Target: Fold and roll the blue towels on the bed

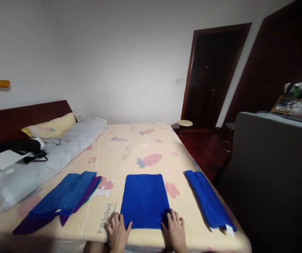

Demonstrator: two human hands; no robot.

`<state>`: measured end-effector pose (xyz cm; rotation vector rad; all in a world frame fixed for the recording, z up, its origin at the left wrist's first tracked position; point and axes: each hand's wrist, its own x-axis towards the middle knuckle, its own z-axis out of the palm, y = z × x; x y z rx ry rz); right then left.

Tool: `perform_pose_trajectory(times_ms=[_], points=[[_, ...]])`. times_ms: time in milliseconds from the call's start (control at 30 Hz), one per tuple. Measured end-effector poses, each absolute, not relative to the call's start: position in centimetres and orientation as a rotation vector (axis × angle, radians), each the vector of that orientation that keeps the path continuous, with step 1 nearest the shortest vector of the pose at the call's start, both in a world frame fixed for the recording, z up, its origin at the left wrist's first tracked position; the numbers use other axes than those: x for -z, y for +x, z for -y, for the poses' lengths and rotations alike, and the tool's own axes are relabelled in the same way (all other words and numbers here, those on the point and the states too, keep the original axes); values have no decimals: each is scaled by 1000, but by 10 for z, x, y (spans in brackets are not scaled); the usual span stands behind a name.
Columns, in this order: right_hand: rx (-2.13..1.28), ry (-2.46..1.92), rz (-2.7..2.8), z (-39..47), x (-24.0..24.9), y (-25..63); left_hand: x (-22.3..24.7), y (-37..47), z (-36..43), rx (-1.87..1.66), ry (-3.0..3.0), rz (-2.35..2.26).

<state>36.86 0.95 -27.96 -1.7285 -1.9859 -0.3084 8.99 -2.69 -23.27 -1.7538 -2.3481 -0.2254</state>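
Note:
A blue cloth point(145, 200) lies flat as a neat rectangle on the bed, its near edge facing me. At its near left corner rests my left hand point(117, 232), thumb and fingers apart, with the thumb tip touching the cloth. My right hand point(175, 228) is at the near right corner, fingers bent and spread from the thumb along the edge. Neither hand lifts the cloth. To the right lie rolled or folded blue cloths point(209, 200) with white tags at the near end. On the left is a loose pile of blue and purple cloths point(66, 193).
The bed point(129, 151) has a cream sheet with carrot prints. A grey quilt point(53, 168), a yellow pillow point(53, 126) and a black bag point(16, 144) lie along the left. A stool point(185, 123) stands beyond the bed, and a dark grey panel point(272, 175) rises at right.

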Motion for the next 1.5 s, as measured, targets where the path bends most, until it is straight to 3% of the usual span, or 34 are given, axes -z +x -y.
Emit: perform_pose_trajectory(times_ms=[267, 533, 867, 1100, 1267, 1500], points=[[40, -1183, 2395, 5, 287, 331, 259, 142, 25, 508, -2445, 1911], [137, -1373, 2303, 8, 298, 397, 270, 58, 42, 490, -2270, 1916], [64, -1525, 2245, -4, 252, 391, 225, 38, 28, 354, -2395, 2003], [-323, -1444, 2269, -5, 232, 410, 208, 38, 30, 572, -2382, 2059], [-626, -1493, 2138, 4, 230, 416, 219, 30, 43, 699, -2375, 2137], [-715, -1652, 1886, -1, 250, 419, 245, 22, 37, 897, -2255, 2355]])
